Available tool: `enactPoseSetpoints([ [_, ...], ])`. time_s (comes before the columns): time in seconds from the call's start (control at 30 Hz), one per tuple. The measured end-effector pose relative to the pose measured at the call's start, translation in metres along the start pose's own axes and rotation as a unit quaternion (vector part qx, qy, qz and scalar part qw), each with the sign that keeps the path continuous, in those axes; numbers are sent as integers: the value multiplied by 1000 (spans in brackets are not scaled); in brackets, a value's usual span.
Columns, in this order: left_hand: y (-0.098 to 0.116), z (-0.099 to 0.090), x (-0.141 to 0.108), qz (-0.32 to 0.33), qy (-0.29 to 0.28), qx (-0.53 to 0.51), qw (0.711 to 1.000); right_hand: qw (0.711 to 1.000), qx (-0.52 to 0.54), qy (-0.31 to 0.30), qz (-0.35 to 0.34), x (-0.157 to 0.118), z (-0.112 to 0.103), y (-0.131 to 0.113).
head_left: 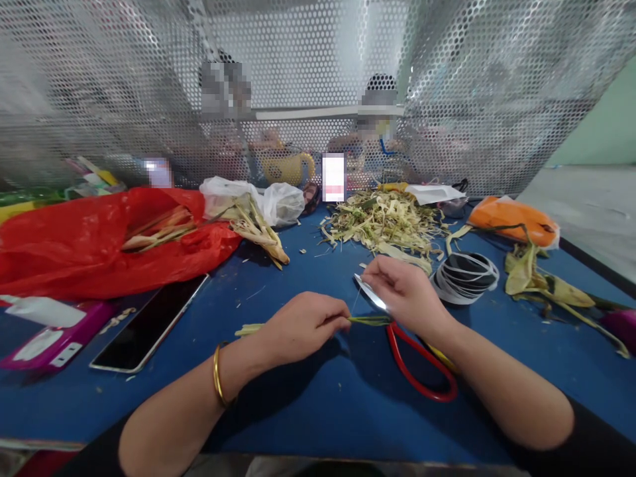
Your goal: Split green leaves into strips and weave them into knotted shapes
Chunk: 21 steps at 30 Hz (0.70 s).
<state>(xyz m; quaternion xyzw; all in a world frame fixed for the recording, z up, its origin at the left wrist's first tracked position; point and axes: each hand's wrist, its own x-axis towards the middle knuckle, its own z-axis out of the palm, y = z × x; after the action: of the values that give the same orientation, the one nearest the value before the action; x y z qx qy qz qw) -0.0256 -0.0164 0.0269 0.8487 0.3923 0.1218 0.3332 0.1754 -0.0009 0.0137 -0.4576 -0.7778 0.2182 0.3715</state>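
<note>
My left hand (311, 324) is closed around a narrow green-yellow plant strip (368, 320), probably husk or leaf. Its pale end sticks out left, behind my wrist. My right hand (402, 288) is pinched at the strip's right side. A fine thread (357, 301) runs from near its fingertips down toward the strip. Beneath that hand are scissors with red handles (422, 371); their blades point up and left. Whether the hand touches the scissors I cannot tell. A spool of whitish cord (464, 278) stands just right of my right hand.
Husk scraps (390, 222) are heaped at the back. A red plastic bag (99, 238), dark phone (152, 324) and purple box (57, 338) lie left; an orange packet (517, 222) and withered leaves (546, 285) lie right. A perforated metal screen (308, 53) rises behind, with people beyond.
</note>
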Motion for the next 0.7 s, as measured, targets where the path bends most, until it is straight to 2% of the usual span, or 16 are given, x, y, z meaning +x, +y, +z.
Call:
enactPoseSetpoints([
  [0.1, 1, -2, -1, 6, 61, -32, 998, 994, 52, -11, 96, 4, 6, 11],
  [0.17, -1, -4, -2, -7, 129, -43, 991, 991, 58, -22, 117, 2, 12, 13],
  [0.23, -5, -5, -1, -31, 194, -41, 980, 996, 32, -34, 81, -2, 17, 8],
  [0.3, -10, -5, 0, -55, 242, -10, 969, 998, -18, -52, -8, -9, 21, -1],
  [0.37, -15, -3, 1, -60, 259, 58, 962, 989, -71, -71, -108, -15, 21, -10],
  [0.43, -18, 0, 2, -45, 238, 147, 959, 976, -108, -80, -170, -20, 18, -17],
  [0.5, -19, 4, 1, -13, 178, 223, 958, 974, -112, -72, -182, -20, 13, -20],
  [0.6, -16, 7, 0, 78, 69, 253, 962, 988, -65, -56, -126, -12, 4, -15],
  [0.63, -14, 6, -1, 111, 46, 234, 965, 993, -44, -56, -97, -9, 2, -12],
  [0.7, -9, 3, -2, 153, 39, 164, 974, 997, 1, -72, -32, -2, 1, -4],
])
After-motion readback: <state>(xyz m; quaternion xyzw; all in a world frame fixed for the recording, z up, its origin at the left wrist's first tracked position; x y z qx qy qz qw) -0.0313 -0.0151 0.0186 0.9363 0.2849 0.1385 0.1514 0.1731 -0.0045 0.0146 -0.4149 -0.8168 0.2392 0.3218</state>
